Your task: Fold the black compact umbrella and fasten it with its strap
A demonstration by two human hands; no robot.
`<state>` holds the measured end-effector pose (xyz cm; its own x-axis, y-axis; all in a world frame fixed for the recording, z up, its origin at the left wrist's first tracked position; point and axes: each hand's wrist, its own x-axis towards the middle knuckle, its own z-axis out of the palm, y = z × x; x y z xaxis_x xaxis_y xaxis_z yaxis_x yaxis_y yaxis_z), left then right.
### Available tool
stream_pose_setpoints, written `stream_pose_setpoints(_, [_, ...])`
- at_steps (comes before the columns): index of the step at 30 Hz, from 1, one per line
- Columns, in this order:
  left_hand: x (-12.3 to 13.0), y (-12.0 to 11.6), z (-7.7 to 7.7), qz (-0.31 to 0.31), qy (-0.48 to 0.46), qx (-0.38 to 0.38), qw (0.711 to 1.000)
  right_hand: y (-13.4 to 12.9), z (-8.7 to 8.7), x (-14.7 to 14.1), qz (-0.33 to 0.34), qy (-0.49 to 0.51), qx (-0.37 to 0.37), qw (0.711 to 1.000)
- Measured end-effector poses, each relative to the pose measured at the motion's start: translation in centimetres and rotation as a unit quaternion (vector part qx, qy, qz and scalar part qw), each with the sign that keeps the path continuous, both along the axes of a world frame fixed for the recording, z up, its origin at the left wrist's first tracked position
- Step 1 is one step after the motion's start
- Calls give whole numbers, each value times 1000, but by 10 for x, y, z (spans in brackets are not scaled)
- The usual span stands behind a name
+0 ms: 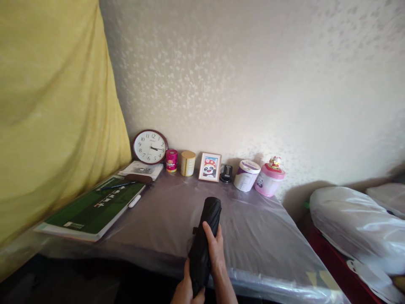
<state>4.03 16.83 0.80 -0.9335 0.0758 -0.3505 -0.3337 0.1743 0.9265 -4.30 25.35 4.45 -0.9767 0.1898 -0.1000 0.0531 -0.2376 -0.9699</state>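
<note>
A black folded umbrella (205,240) is held up at a slant over the front edge of the table, its top end pointing away from me. My left hand (187,287) grips its lower end, partly cut off by the bottom of the view. Higher up, my right hand (215,249) is closed around the umbrella's right side, with the thumb lying along the front. A small dark strap or tab sticks out on the umbrella's left side.
The plastic-covered table (158,215) bears a green book (85,207), a clock (150,146), a pink can (171,161), a yellow can (188,164), a framed panda picture (209,167), a white tub (247,175) and a pink tub (269,180). Plastic-wrapped bundles (354,223) lie right; a yellow curtain (57,105) hangs left.
</note>
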Motion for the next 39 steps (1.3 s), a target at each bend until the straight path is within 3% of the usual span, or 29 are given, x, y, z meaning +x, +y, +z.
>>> stream_pose_setpoints(3, [-1, -5, -5, -24, 14, -106, 994, 0, -7, -2, -23, 13, 9, 1000])
stream_pose_setpoints(5, [0, -9, -1, -37, 37, -114, 992, 0, -11, -3, -21, 1, 0, 1000])
stream_pose_setpoints(8, [3, -13, 14, -44, 72, -6, 996, 1, -13, -2, -4, -23, -27, 999])
stream_pose_setpoints(10, [5, -13, 23, -47, 17, 70, 996, 1, -11, 0, 15, -34, -47, 998])
stream_pose_setpoints(13, [6, -10, 24, -40, -20, 85, 995, 0, -8, 3, 37, -33, -60, 997])
stream_pose_setpoints(17, [4, -9, 10, -31, 92, -33, 995, -3, -8, 2, 1, -13, -29, 999])
stream_pose_setpoints(20, [4, -13, 5, -51, 92, -152, 983, -5, -10, 0, -23, -14, -9, 1000])
stream_pose_setpoints(22, [4, -16, 7, -56, 104, -171, 978, -5, -13, -1, -27, -16, -6, 999])
stream_pose_setpoints(26, [1, -23, 14, -65, 135, -47, 988, -2, -17, 1, -16, -17, -21, 1000])
stream_pose_setpoints(29, [-2, -23, 16, -80, 55, 48, 994, -1, -18, 3, 17, -28, -40, 999])
stream_pose_setpoints(31, [-5, -20, 13, -86, 17, 65, 994, -1, -17, 3, 37, -30, -43, 998])
stream_pose_setpoints(33, [-6, -19, 6, -74, 62, 37, 995, -1, -16, 2, 44, -27, -36, 998])
stream_pose_setpoints(36, [-8, -20, -5, -39, 176, -91, 979, -3, -16, -2, 18, -17, 0, 1000])
stream_pose_setpoints(39, [-11, -26, -9, -37, 193, -202, 959, -5, -19, -5, -13, -7, 29, 999])
